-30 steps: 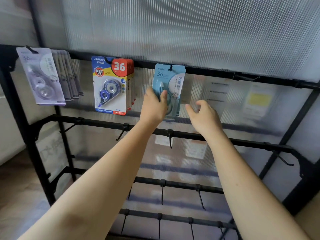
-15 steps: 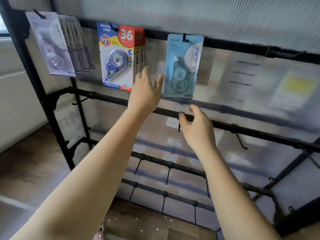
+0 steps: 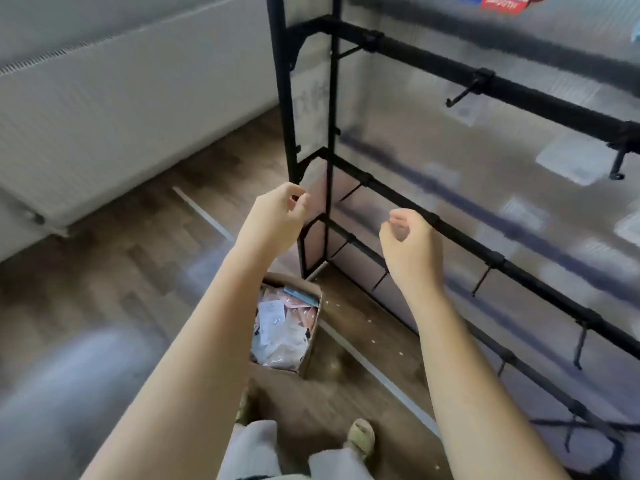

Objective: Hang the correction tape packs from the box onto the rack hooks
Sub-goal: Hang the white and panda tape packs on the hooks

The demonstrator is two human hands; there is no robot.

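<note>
A cardboard box [image 3: 311, 355] stands on the floor by the rack's left foot, filled with several pink, blue and white correction tape packs [image 3: 287, 323]. My left hand [image 3: 275, 220] hangs in the air above the box, fingers loosely curled, holding nothing. My right hand [image 3: 410, 247] hovers to the right at about the same height, also loosely curled and holding nothing. The black rack [image 3: 485, 83] runs along the right, its bars carrying bare hooks [image 3: 462, 95]. Only the bottom edge of a hung red and blue pack [image 3: 498, 1] shows at the top.
A white radiator [image 3: 121, 98] lines the wall on the left. Wooden floor [image 3: 121, 265] stretches between it and the rack. My feet in sandals [image 3: 360, 436] stand just behind the box. A translucent ribbed panel backs the rack.
Both hands have left the blue pack hanging on the top bar and dropped down. My view has swung from the top row down to the floor and the box.
</note>
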